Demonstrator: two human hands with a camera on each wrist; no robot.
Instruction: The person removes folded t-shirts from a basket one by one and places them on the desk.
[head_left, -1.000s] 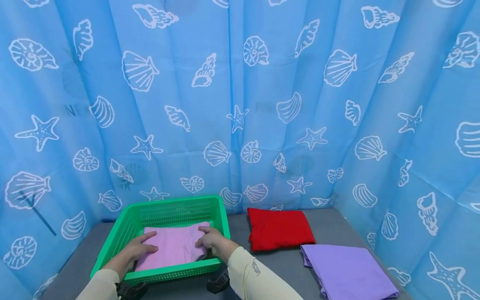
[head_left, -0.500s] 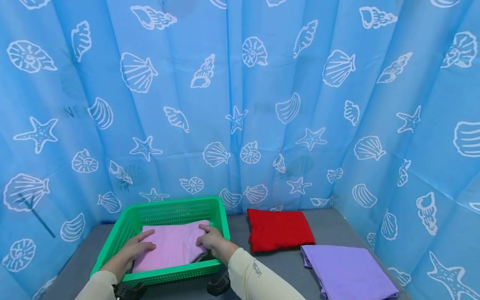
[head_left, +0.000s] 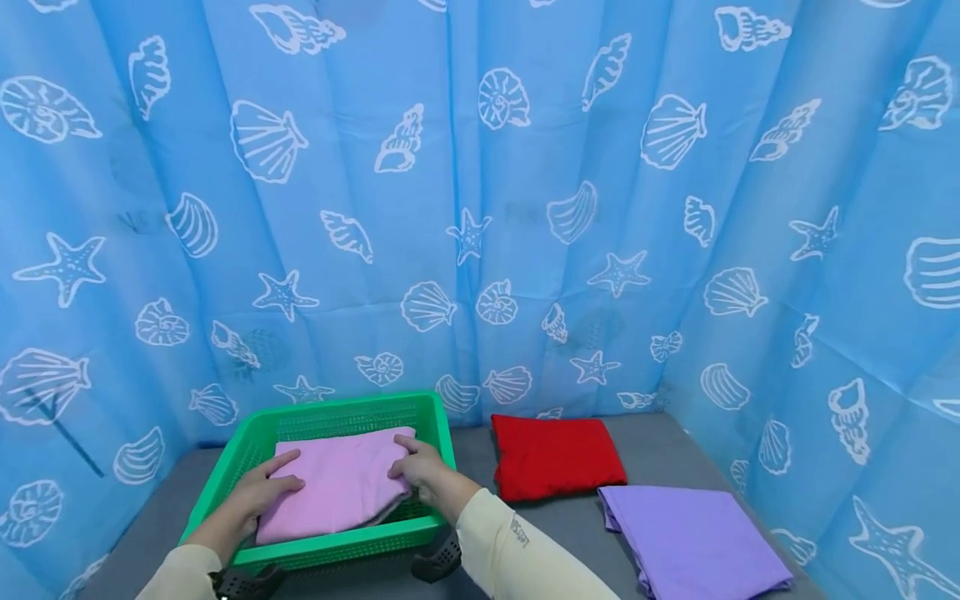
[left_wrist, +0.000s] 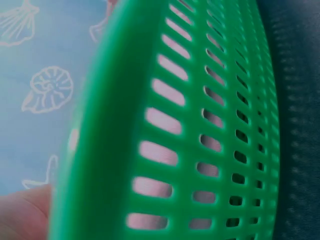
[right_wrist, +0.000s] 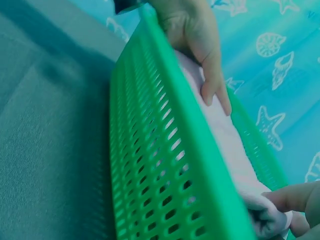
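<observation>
A folded pink cloth (head_left: pixel 337 483) sits inside a green perforated plastic basket (head_left: pixel 341 550), raised in the head view so its dark underside shows at the front right. My left hand (head_left: pixel 258 497) grips the cloth's left side, thumb on top and the other fingers partly hidden. At the right edge, my right hand (head_left: pixel 427 472) pinches the cloth; the right wrist view shows these fingers (right_wrist: pixel 295 197) at a bunched, rolled corner. The basket wall (left_wrist: pixel 185 140) fills most of the left wrist view, with pink showing through its slots.
To the basket's right, a folded red cloth (head_left: pixel 558 458) lies on the grey tabletop (head_left: pixel 570 529). A folded purple cloth (head_left: pixel 697 542) is nearer the front right. Behind everything hangs a blue curtain (head_left: pixel 480 350) with white shell prints.
Both hands have lifted the pink cloth a little inside the basket, its far edge rising and more underside showing at the right. The red and purple cloths have stayed in place.
</observation>
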